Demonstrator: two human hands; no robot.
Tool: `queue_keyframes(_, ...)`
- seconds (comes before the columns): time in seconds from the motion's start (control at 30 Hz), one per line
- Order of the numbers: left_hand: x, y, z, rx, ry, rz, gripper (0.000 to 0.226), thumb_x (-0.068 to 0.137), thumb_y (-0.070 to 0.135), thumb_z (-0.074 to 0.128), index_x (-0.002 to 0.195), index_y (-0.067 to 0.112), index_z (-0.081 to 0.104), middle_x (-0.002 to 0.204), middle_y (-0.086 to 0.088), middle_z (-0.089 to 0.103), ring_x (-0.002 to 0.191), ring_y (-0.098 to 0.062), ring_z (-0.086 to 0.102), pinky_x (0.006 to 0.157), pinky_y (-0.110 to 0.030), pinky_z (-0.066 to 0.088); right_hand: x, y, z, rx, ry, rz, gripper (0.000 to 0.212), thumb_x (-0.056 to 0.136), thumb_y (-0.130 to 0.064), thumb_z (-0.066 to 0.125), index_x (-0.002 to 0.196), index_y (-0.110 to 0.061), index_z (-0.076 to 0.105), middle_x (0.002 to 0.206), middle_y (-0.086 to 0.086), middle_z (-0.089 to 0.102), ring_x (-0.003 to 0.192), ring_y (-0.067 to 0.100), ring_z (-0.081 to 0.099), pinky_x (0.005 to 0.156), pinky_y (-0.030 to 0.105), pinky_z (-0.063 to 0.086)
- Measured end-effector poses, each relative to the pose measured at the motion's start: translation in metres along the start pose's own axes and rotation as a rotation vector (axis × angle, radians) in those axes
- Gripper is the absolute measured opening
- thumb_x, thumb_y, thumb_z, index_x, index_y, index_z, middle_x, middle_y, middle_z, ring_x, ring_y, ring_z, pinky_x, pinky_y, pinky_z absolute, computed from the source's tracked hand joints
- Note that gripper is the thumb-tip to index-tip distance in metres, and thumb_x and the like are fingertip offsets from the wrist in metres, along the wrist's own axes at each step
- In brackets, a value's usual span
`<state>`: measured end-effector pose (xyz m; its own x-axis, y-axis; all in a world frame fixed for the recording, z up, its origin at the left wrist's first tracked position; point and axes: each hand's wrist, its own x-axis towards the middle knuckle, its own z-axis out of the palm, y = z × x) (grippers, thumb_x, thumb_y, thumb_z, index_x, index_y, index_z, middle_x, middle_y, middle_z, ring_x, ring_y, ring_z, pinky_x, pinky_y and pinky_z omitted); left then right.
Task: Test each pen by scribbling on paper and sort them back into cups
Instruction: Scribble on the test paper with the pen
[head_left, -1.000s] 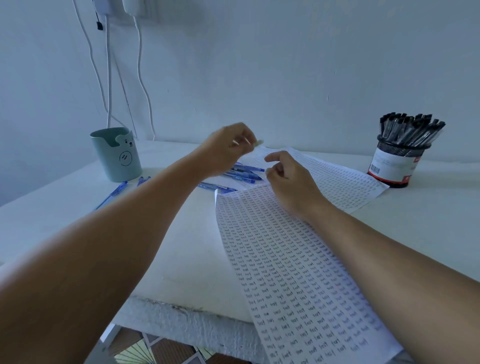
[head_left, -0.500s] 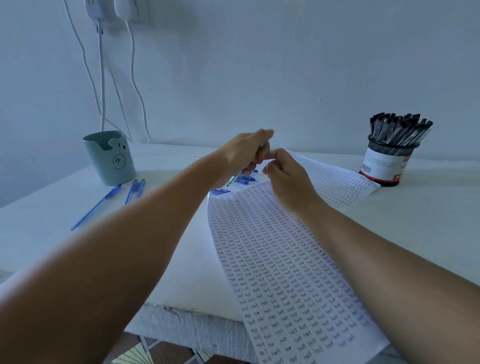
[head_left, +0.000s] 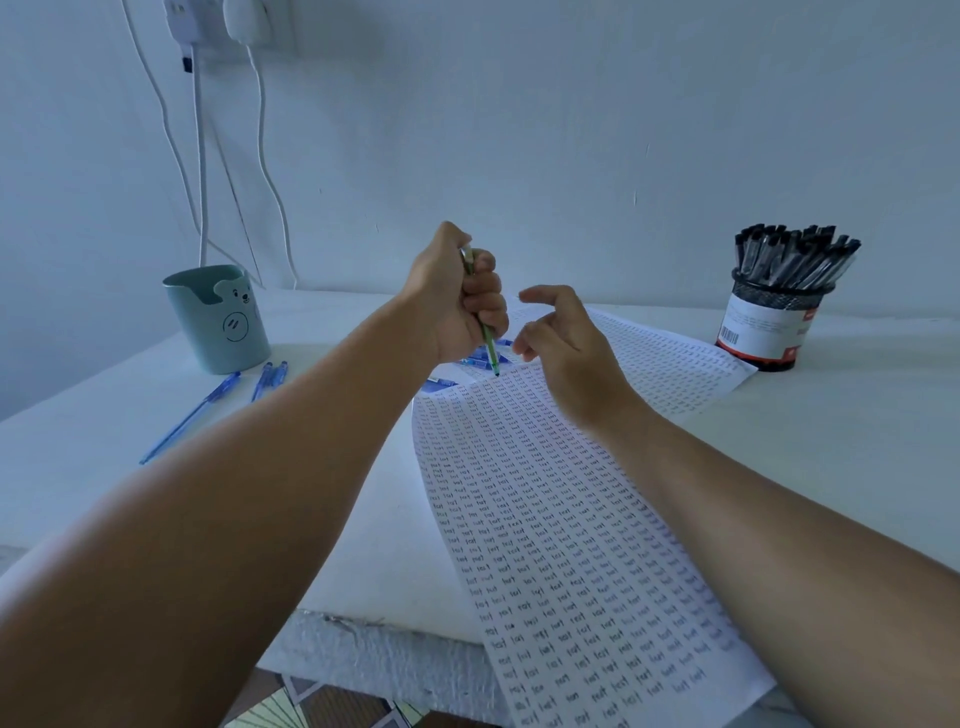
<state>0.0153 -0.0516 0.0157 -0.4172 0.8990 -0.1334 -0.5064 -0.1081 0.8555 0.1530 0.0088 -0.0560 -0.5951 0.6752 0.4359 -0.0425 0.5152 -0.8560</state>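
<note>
My left hand (head_left: 457, 296) grips a green pen (head_left: 487, 338) in a fist, tip pointing down just above the top edge of a long paper sheet (head_left: 561, 519) covered in rows of small written words. My right hand (head_left: 566, 338) hovers just right of the pen, fingers loosely spread, holding nothing. Several blue pens (head_left: 478, 358) lie on the table behind the pen tip, partly hidden by my left hand. A teal bear cup (head_left: 218, 317) stands at the left. A mesh cup (head_left: 769, 327) full of black pens (head_left: 795, 254) stands at the right.
Three blue pens (head_left: 208, 405) lie loose on the white table (head_left: 156, 467) beside the teal cup. A second written sheet (head_left: 675, 364) lies toward the mesh cup. White cables (head_left: 202, 156) hang down the wall at the left. The table's front edge (head_left: 389, 639) is rough.
My hands met at the pen, then separated. The left hand rose and now holds the green pen upright in a fist; the right hand let go and opened.
</note>
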Motion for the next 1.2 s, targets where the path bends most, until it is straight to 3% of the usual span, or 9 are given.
queue_keyframes(0.1,0.003,-0.001,0.000,-0.044,-0.023,-0.030,0.039,0.096,0.038,0.039,0.065,0.016,0.040,0.063,0.004,0.024,0.051,-0.013,0.017,0.051,-0.025,0.024,-0.001,-0.002,-0.001,0.069,-0.016,0.014,0.025,0.099,-0.032,0.047,0.118,-0.023,0.062,0.081,0.004,0.073,0.088,0.030,0.068,0.088,0.050,0.056)
queue_keyframes(0.23,0.006,-0.006,0.001,-0.050,-0.018,-0.062,0.036,0.102,0.034,0.043,0.076,0.011,0.050,0.064,0.000,0.040,0.053,-0.013,0.034,0.056,-0.025,0.033,-0.002,-0.004,-0.002,0.088,-0.023,0.012,0.032,0.099,-0.047,0.059,0.102,-0.015,0.064,0.074,0.006,0.072,0.077,0.028,0.069,0.090,0.056,0.056)
queue_keyframes(0.4,0.006,-0.006,0.001,0.078,-0.034,0.028,0.028,0.103,0.025,0.058,0.110,0.004,0.074,0.086,-0.008,0.057,0.072,-0.018,0.056,0.068,-0.032,0.056,-0.002,-0.005,-0.004,0.046,-0.073,0.024,0.039,0.094,-0.046,0.074,0.121,-0.022,0.058,0.079,0.003,0.077,0.077,0.017,0.074,0.086,0.039,0.058)
queue_keyframes(0.5,0.001,-0.006,0.007,0.340,-0.027,0.106,0.026,0.099,0.033,0.065,0.113,0.017,0.079,0.100,-0.004,0.059,0.081,-0.014,0.052,0.082,-0.030,0.048,-0.003,-0.005,-0.004,0.028,-0.119,0.028,0.046,0.093,-0.039,0.077,0.129,-0.027,0.052,0.084,0.003,0.079,0.083,0.020,0.075,0.090,0.036,0.057)
queue_keyframes(0.67,0.000,-0.019,0.005,0.783,-0.052,0.241,0.029,0.102,0.036,0.061,0.118,0.017,0.075,0.094,-0.002,0.068,0.097,-0.017,0.060,0.088,-0.033,0.041,0.000,-0.013,-0.012,0.097,-0.109,0.064,0.021,0.104,-0.038,0.060,0.110,-0.023,0.072,0.097,-0.010,0.079,0.097,0.000,0.072,0.087,0.021,0.043)
queue_keyframes(0.8,-0.005,-0.022,0.005,0.878,-0.105,0.283,0.044,0.102,0.051,0.052,0.133,0.023,0.067,0.129,0.000,0.064,0.106,-0.009,0.053,0.095,-0.032,0.039,0.007,-0.006,-0.022,0.078,-0.018,0.114,0.024,0.100,-0.044,0.065,0.093,-0.022,0.073,0.087,-0.010,0.069,0.084,0.006,0.063,0.083,0.028,0.048)
queue_keyframes(0.9,-0.001,-0.024,0.004,1.071,-0.032,0.309,0.041,0.106,0.046,0.045,0.130,0.017,0.062,0.120,-0.004,0.061,0.098,-0.016,0.055,0.085,-0.033,0.043,0.015,-0.003,-0.030,0.256,0.152,0.183,0.019,0.102,-0.034,0.065,0.089,-0.019,0.066,0.071,-0.010,0.059,0.068,0.008,0.056,0.082,0.034,0.057)
queue_keyframes(1.0,0.006,-0.031,-0.011,1.340,0.053,0.277,0.017,0.098,0.028,0.057,0.114,0.021,0.060,0.113,-0.005,0.066,0.091,-0.023,0.059,0.081,-0.036,0.054,0.019,-0.003,-0.033,0.398,0.328,0.253,0.014,0.099,-0.023,0.066,0.091,-0.018,0.056,0.067,-0.003,0.059,0.056,0.012,0.055,0.075,0.032,0.060)
queue_keyframes(1.2,-0.004,-0.042,-0.018,1.583,-0.086,0.155,0.058,0.085,0.044,0.080,0.131,0.019,0.054,0.125,-0.002,0.059,0.114,-0.023,0.059,0.103,-0.043,0.049,0.020,-0.006,-0.035,0.316,0.245,0.303,0.014,0.102,-0.025,0.054,0.109,-0.019,0.063,0.087,-0.001,0.078,0.078,0.020,0.076,0.081,0.035,0.055)
